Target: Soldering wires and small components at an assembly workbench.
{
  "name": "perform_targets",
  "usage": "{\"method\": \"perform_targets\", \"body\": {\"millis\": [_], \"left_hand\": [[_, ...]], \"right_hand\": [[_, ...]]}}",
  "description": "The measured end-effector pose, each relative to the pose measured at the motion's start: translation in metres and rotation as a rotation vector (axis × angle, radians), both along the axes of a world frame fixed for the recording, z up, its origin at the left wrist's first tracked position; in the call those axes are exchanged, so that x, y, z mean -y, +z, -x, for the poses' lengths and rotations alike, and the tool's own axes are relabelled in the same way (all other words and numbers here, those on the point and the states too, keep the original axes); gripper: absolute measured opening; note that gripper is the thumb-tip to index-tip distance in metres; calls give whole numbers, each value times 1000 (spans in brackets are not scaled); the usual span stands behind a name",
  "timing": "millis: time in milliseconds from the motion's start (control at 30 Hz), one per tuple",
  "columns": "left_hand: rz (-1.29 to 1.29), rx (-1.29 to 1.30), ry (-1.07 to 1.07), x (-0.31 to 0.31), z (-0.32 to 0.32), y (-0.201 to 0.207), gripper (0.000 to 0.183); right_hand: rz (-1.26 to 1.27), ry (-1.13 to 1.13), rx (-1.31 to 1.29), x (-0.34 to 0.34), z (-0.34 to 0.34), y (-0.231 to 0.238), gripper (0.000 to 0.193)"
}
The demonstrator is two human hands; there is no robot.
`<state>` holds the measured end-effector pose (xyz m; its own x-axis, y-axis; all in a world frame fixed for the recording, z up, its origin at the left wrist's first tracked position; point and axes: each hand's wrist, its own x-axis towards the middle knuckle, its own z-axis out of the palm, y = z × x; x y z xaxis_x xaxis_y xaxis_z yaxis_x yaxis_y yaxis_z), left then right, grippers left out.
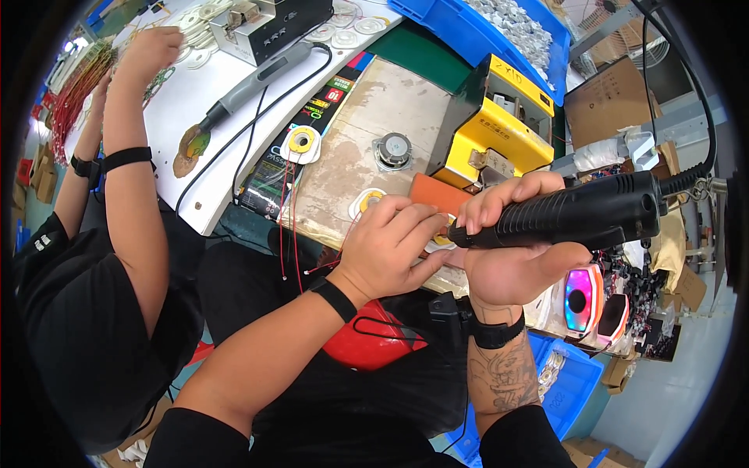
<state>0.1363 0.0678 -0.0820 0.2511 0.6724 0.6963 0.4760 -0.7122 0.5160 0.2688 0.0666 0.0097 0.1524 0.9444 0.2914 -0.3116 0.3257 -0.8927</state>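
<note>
My right hand (507,249) is wrapped around a black electric screwdriver (581,207), held nearly level with its nose pointing left. Close to that nose is my left hand (394,246), its bent fingers pressed together. What those fingers pinch is hidden. Beneath the hands lies an orange casing (439,193), mostly covered by them. A white ring with a yellow centre (367,201) and thin red wires sits beside my left fingers. Another such ring (300,140) lies farther left, its red wires hanging over the bench edge. A round silver speaker driver (394,150) stands beyond my hands.
A yellow-and-black machine (499,125) stands beyond my right hand. Behind it is a blue bin (555,39) of small pale parts. Lit speakers (581,300) stand at right. Another person's hand (148,54) works at the left table, near a soldering iron (257,82).
</note>
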Motion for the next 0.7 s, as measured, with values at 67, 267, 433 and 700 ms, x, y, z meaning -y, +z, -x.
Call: {"method": "perform_targets", "body": {"millis": [67, 267, 433, 700], "left_hand": [[7, 1, 0, 0, 0, 0, 46], [6, 5, -3, 0, -1, -2, 46], [-7, 17, -7, -1, 0, -1, 45], [-17, 22, -22, 3, 3, 1, 45]], "right_hand": [[15, -11, 5, -1, 0, -1, 99], [-8, -11, 39, -4, 2, -6, 97], [-71, -24, 174, -6, 7, -9, 88], [-100, -3, 38, -9, 8, -13, 83]]}}
